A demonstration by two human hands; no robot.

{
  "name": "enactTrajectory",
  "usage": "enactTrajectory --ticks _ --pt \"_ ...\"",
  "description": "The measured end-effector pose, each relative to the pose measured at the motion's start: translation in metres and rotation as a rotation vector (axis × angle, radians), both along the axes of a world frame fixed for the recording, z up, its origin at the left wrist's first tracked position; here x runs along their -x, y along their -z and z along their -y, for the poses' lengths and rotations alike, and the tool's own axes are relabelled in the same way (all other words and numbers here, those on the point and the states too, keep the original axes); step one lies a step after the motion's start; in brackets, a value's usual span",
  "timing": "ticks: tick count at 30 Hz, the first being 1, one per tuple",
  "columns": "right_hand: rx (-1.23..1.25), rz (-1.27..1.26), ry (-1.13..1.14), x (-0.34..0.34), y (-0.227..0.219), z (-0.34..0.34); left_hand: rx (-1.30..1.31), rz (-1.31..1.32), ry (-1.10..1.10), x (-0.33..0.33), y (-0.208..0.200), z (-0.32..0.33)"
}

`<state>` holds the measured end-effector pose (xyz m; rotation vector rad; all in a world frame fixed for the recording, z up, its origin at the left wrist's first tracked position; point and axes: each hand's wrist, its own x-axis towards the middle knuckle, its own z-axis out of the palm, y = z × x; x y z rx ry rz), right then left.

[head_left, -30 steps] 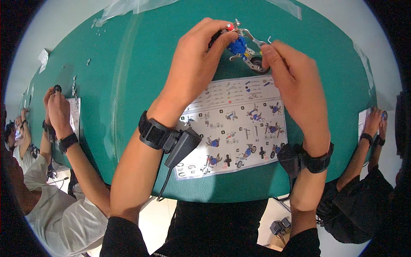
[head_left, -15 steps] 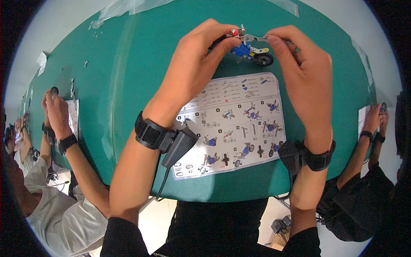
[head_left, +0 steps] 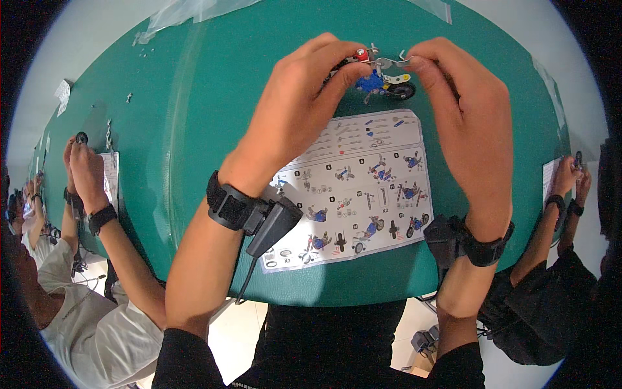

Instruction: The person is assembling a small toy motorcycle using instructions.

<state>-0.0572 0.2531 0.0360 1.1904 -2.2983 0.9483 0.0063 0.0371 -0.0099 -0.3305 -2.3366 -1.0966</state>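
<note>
Left hand: pinches the small blue metal toy motorcycle, steadying it.
Right hand: grips its silver handlebar piece.
Below hands: printed instruction sheet, readable.

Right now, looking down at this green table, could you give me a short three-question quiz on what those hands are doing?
1. True or false: both hands grip the small toy motorcycle above the table.
2. What lies flat on the green table beneath the hands? A) a tablet B) a picture instruction sheet C) a tray
3. What is strapped on each wrist?

Key:
1. True: the left hand pinches the red end and the right hand the metal end.
2. B.
3. A black band; the left wrist's band has a cable.
</note>
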Motion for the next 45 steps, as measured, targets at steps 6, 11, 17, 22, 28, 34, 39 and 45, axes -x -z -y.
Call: enactTrajectory --ticks 6,11,17,22,28,34,39,45 --pt "0.023 0.149 0.021 0.000 0.004 0.002 0.000 0.043 -0.028 -0.003 -0.002 -0.001" --pt "0.069 0.250 -0.004 0.002 0.007 0.004 -0.027 0.057 -0.050 -0.004 -0.004 -0.003" --pt "-0.042 0.349 -0.001 -0.010 0.011 0.009 -0.143 -0.053 -0.088 0.001 0.004 -0.004" --pt "-0.088 0.325 0.012 -0.015 0.006 0.010 -0.177 -0.056 -0.082 0.005 0.010 -0.001" --pt "-0.063 0.324 -0.004 -0.002 0.013 0.003 -0.105 0.070 -0.064 0.000 0.001 0.000" --pt "0.042 0.383 -0.017 -0.001 0.009 0.001 -0.077 0.089 -0.022 -0.003 0.000 0.002" --pt "0.065 0.278 0.013 -0.002 0.005 0.001 0.026 0.126 -0.015 -0.004 -0.008 0.003" --pt "0.024 0.126 0.003 -0.002 0.003 -0.001 0.006 0.123 -0.007 -0.005 -0.007 -0.002"
